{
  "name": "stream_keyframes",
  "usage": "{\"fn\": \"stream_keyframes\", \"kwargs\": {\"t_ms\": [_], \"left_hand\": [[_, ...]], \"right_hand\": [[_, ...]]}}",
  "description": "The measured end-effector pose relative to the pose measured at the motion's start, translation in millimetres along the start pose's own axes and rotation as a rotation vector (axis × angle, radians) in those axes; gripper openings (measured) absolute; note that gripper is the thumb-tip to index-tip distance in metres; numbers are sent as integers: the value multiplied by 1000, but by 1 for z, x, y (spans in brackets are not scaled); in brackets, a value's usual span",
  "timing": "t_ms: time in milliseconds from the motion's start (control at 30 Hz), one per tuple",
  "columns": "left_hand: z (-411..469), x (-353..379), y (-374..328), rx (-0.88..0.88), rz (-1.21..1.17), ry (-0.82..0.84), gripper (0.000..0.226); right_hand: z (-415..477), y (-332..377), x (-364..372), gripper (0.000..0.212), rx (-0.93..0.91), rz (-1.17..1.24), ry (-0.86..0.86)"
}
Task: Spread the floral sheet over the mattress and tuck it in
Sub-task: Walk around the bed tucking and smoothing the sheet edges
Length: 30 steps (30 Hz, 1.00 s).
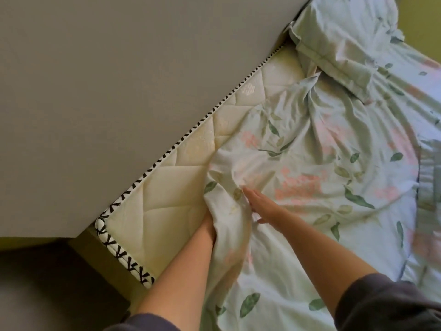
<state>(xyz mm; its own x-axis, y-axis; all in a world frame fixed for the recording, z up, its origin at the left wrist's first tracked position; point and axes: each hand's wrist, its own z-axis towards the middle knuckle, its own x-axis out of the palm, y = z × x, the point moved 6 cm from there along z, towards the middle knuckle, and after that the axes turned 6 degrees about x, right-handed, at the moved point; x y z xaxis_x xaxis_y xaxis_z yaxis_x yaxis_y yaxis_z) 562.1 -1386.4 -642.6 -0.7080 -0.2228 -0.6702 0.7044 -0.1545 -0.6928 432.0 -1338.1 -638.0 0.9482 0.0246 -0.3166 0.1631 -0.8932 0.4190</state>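
Floral sheet: the floral sheet (310, 175) lies rumpled over the right and middle of the mattress (171, 192), its left edge bunched into a raised fold near the near-left corner.
Bare strip: a cream quilted band of mattress shows between that edge and the grey panel (95, 91) on the left, wider at the near end and narrowing toward the far end.
Left hand: the left hand (210, 225) reaches in under the raised fold; its fingers are hidden by cloth, so whether it grips I cannot tell.
Right hand: the right hand (260, 206) lies flat on the sheet just right of the fold, fingers straight, pressing the cloth.
Hands together: close side by side, with the fold between them.
Step in hand: probably drawing the bunched edge left to cover the bare strip.
Doing it well: lift the fold rather than drag it, ease the flat hand's pressure so the cloth can slide, and carry the edge past the black-and-white piping (119, 249) before pushing it down beside the panel.
Risk: the pillow (346, 44) at the far end sits on the sheet and may hold that end back.
Sheet's long axis: judged to run from near to far-right, alongside the piped edge — the creases fan toward the fold.
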Motion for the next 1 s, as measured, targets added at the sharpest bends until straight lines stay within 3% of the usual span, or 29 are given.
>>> {"fn": "stream_keyframes", "kwargs": {"t_ms": [33,100,200,233,267,300,333,367,467,533,633,733,833,900,1000], "left_hand": [[1,17,-6,38,-86,136,50],[-1,17,-4,-87,-222,248,49],[19,-4,9,-241,-355,257,37],[20,6,35,-418,-492,364,26],[20,3,54,-546,-645,325,21],[21,-8,63,-707,-624,321,22],[30,-32,86,-874,-576,211,22],[38,-47,102,-910,-483,281,20],[76,-105,101,-505,-228,384,9],[86,-138,87,-247,-74,550,14],[102,-171,92,-98,125,642,17],[113,-205,92,-149,147,836,21],[96,-223,97,-265,178,1281,25],[81,-231,98,-237,355,1510,32],[65,-244,114,-296,625,1653,50]], "right_hand": [[2,-5,-2,48,45,36,9],[8,-15,-1,54,111,46,19],[11,-19,0,55,112,42,31],[11,-19,1,54,99,29,26],[9,-16,1,53,91,-4,15],[7,-13,1,52,77,-45,5],[3,-8,3,49,69,-97,-12],[2,-4,4,46,43,-134,-38],[-3,17,10,39,-45,-281,-135],[-7,38,22,40,-120,-433,-190],[-19,86,52,52,-327,-657,-255],[-37,135,92,62,-520,-731,-219],[-41,158,126,59,-538,-949,-84],[-39,164,130,41,-497,-1104,-152],[-38,175,124,12,-498,-1017,-330]]}}
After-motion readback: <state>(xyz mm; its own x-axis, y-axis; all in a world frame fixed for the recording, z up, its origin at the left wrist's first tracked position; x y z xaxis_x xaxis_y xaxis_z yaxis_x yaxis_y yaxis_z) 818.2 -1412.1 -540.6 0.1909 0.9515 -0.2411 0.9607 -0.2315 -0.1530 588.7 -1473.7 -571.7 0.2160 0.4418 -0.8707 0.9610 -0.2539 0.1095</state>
